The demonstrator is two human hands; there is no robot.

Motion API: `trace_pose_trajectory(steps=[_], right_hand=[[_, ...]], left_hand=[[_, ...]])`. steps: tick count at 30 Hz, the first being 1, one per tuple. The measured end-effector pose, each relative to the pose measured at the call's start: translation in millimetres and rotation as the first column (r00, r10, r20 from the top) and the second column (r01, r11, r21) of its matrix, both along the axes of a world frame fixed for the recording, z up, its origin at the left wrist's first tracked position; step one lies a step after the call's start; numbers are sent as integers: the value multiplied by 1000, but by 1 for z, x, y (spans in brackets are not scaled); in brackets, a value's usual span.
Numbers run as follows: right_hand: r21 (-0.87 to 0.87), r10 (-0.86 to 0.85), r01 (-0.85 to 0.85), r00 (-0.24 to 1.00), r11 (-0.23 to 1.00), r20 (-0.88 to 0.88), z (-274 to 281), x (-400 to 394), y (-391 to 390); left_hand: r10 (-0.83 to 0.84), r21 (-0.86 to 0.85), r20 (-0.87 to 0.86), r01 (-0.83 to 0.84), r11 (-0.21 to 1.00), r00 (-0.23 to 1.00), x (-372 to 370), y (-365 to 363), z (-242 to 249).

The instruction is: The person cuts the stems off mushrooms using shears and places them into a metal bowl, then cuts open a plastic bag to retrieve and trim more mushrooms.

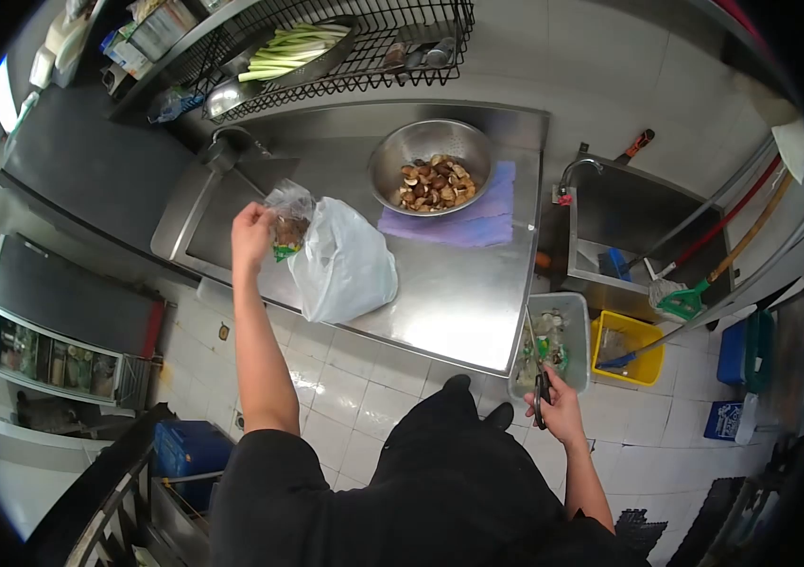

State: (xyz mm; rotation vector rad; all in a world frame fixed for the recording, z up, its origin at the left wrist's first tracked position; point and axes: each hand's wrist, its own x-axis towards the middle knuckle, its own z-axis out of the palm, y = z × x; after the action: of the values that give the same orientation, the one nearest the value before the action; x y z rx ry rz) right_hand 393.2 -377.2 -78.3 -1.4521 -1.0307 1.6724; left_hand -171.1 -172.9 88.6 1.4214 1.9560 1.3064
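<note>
Left hand pinched a clear packet above the steel tabletop, beside a white plastic bag. Right hand fingers closed on apparently scissors over a bin.

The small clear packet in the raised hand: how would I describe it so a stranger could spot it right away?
Find the steel counter with the metal bowl of mushrooms. At its left end stands a white plastic bag; just left of that, the left hand lifts the small packet. Unlike the opaque white bag, it is see-through, with brownish contents and a green patch.
</note>
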Motion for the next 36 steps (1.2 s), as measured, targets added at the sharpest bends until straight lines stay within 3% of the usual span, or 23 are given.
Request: trace_pose_trajectory(steps=[1,3,5,6,8,9,10,12,13,16,18,19,21,25,27,31,33,36], right_hand=[[-55,18,-19,1000,998,-19,4,-4,3],[-47,1,-3,999,999,-39,10,-14,5],[-48,-45,43,998,998,-36,15,-24,7],[2,-52,52,997,999,-50,16,-29,10],[45,-107,111,991,993,-75,16,-42,11],[44,-151,156,985,987,-88,16,-49,13],[26,-172,173,984,985,-49,20,-55,15],[27,-204,205,978,978,-40,18,-68,20],[22,-202,202,979,979,-34,19,-73,21],[-17,-152,152,988,988,8,23,-88,19],[-58,-149,146,988,988,-49,31,-98,12],[-84,-126,116,984,990,-126,33,-104,11],[-118,-124,106,980,987,-158,33,-117,7],[-186,-140,91,953,978,-270,29,-144,-8],[-304,-191,85,922,949,-338,24,-150,-10],[-388,-233,56,875,920,-425,9,-155,0],[-345,-214,54,869,937,-446,-7,-161,10],[-192,-199,109,810,975,-552,-31,-172,25]], left_hand=[[-4,-4,-8,4,1000,1000,8,-7,19],[-227,148,91,212,966,970,35,-19,42],[-326,162,82,310,937,942,67,-25,48],[-407,183,68,390,903,911,82,-24,39],[-506,66,6,505,861,862,118,-24,3],[-589,75,-99,597,799,802,135,-21,-36],[-642,-32,-183,648,761,744,159,-28,-61],[-865,-257,-350,851,458,360,180,-25,-132],[-825,-392,-537,815,427,175,189,-36,-171],[-765,-255,-605,856,449,221,195,-42,-194],[-832,-283,-426,821,495,355,193,-35,-196],[-839,-277,-419,831,483,348,195,-30,-195],[-727,-171,-397,733,658,560,205,-28,-197],[-662,-75,-534,751,656,526,217,-21,-214],[-729,-210,-580,798,565,364,218,-13,-225],[-724,-122,-498,788,603,477,215,-13,-218],[-759,-36,-348,801,597,550,212,-25,-207],[-782,8,-309,823,568,542,208,-25,-208]])
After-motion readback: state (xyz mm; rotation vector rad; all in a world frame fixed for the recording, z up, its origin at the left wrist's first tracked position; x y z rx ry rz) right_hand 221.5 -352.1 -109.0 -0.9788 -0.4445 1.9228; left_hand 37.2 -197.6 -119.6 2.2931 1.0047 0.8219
